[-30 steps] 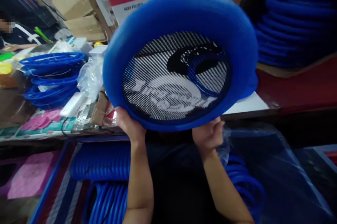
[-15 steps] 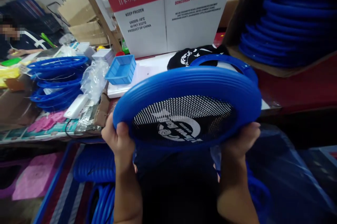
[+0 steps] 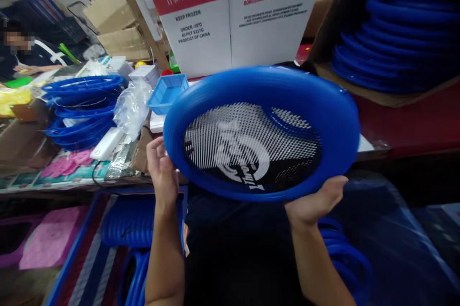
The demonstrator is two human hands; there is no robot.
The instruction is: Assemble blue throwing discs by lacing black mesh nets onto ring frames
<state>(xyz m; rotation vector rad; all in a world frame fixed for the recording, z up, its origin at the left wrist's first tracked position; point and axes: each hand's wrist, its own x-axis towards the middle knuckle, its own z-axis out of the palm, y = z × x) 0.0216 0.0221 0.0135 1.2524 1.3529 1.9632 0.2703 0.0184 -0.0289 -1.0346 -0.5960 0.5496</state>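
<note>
A blue flying disc [image 3: 247, 157] with a thick ridged rim and a dark see-through mesh centre is up in front of me, tilted toward me. A white printed logo on its mesh lies at a slant. My left hand [image 3: 163, 171] is at the rim's left edge, its fingers curled beside it. My right hand [image 3: 316, 200] supports the lower right rim from beneath, thumb stretched outward and fingers hidden behind the disc. Through the mesh shows part of another blue ring, with black fabric under it on the table.
A white carton [image 3: 266, 32] stands behind the disc. At the right, a cardboard box holds stacked blue rings [image 3: 391, 42]. On the left lie a light-blue tray [image 3: 168, 92], a plastic bag [image 3: 131, 109] and more blue rings [image 3: 82, 114]. Another person [image 3: 32, 54] sits far left.
The disc has turned clockwise in its plane and tilted up, showing more mesh. My right hand has slid lower along the rim, and its thumb has come off the top side.
</note>
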